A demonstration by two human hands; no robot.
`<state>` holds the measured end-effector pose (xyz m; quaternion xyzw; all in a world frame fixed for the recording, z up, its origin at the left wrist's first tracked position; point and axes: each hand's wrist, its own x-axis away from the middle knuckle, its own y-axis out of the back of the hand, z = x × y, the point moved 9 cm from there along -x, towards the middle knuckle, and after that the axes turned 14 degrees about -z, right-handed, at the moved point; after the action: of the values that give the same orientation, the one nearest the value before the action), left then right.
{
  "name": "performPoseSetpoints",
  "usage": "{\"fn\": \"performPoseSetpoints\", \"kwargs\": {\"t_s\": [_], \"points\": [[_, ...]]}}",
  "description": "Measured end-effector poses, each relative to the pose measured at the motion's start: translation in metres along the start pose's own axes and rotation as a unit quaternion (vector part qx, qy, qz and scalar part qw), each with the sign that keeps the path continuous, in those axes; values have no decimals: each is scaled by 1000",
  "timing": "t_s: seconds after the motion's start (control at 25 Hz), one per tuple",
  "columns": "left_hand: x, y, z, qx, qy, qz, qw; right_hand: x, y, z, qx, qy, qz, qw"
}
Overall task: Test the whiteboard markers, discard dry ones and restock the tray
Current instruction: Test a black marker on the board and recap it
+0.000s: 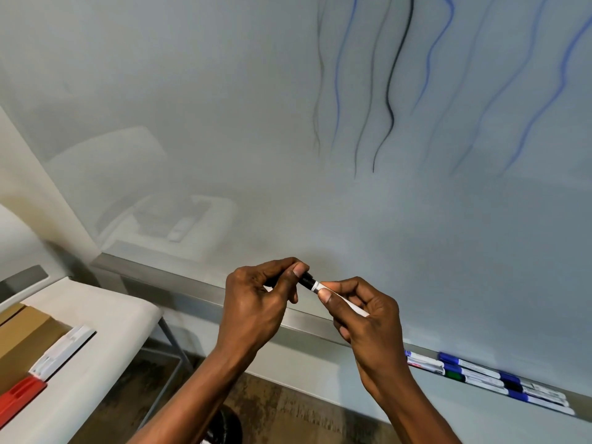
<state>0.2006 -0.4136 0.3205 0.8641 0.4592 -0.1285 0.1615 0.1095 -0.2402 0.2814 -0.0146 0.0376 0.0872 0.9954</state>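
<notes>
Holding a white marker level in front of the whiteboard, the right hand has its fingers clenched round the barrel while the left hand pinches the black cap between thumb and fingertips. Whether the cap is fully seated cannot be told, and neither can whether it is going on or coming off. Either way, the sound method is a straight push or pull along the barrel's axis (no twisting sideways), keeping the nib away from skin. Other markers lie in the tray lower right; wavy test strokes mark the board above.
</notes>
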Motion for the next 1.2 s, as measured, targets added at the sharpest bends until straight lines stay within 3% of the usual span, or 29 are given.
{"fn": "performPoseSetpoints", "kwargs": {"t_s": [0.24, 0.56, 0.92, 1.2], "points": [[29, 11, 63, -48, 112, -23, 992, 13, -14, -47, 51, -55, 89, 993], [103, 60, 145, -179, 171, -45, 968, 55, -31, -137, 208, -14, 208, 956], [167, 135, 216, -289, 177, -18, 941, 138, -96, -204, 409, 108, 420, 803], [203, 202, 273, -301, 243, 0, 922, 194, -145, -249, 447, 75, 486, 747]]}}
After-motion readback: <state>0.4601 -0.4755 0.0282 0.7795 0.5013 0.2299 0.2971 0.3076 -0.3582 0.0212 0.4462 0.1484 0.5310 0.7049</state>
